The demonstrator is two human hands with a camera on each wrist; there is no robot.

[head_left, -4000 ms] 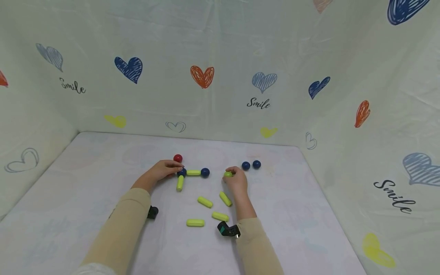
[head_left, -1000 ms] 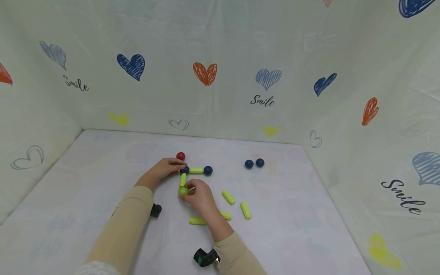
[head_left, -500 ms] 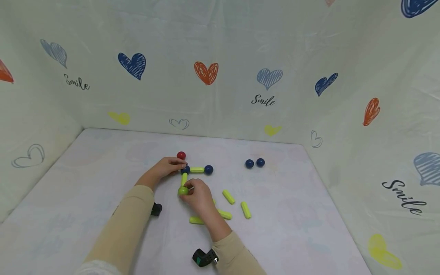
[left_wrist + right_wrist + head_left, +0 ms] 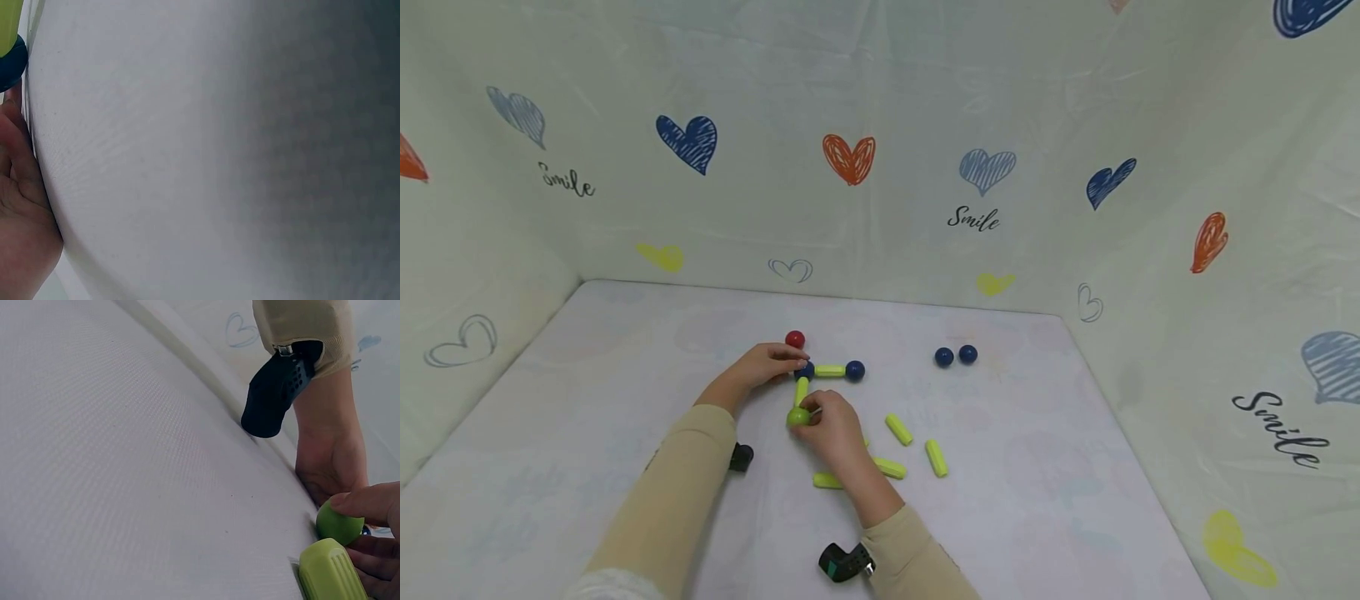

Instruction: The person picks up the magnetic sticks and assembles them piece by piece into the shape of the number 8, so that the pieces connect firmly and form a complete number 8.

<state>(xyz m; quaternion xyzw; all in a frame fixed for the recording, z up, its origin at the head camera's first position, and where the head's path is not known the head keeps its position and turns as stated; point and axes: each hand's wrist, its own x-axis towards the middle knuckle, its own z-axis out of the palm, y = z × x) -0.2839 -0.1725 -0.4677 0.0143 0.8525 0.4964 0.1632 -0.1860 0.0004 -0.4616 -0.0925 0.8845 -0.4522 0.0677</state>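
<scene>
My left hand holds the dark blue ball at the corner of a small ball-and-stick build. From that ball one yellow-green stick runs right to another blue ball, and a second stick points toward me. My right hand pinches a green ball at the near end of this second stick. In the right wrist view the green ball sits between thumb and fingers. In the left wrist view the blue ball shows at the edge, by my left fingertips.
A red ball lies just behind my left fingers. Two loose blue balls are at the right. Several loose sticks lie around my right forearm, some partly covered by it. A patterned white sheet rises behind the table.
Over four seconds my right hand has brought the green ball left to the near stick's end. One loose stick has shifted right. In the last second both hands have barely moved.
</scene>
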